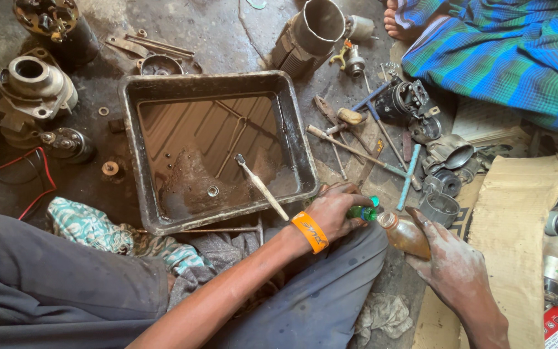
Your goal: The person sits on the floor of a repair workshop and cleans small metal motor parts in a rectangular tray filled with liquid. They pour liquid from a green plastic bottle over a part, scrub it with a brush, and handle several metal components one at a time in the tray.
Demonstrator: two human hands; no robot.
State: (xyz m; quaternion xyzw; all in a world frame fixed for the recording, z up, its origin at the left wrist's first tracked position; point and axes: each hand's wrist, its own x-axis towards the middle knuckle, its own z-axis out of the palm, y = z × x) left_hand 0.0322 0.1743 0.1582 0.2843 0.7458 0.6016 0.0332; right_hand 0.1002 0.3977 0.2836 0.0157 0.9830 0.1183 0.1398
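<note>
Your right hand [454,265] wraps the small bottle [405,235] of brownish liquid, tilting it neck-first toward your left hand [334,210], whose fingers pinch its green cap [363,211] shut. Both sit just beside the metal tray [135,123], where murky fluid pools around a toothbrush [261,186].
</note>
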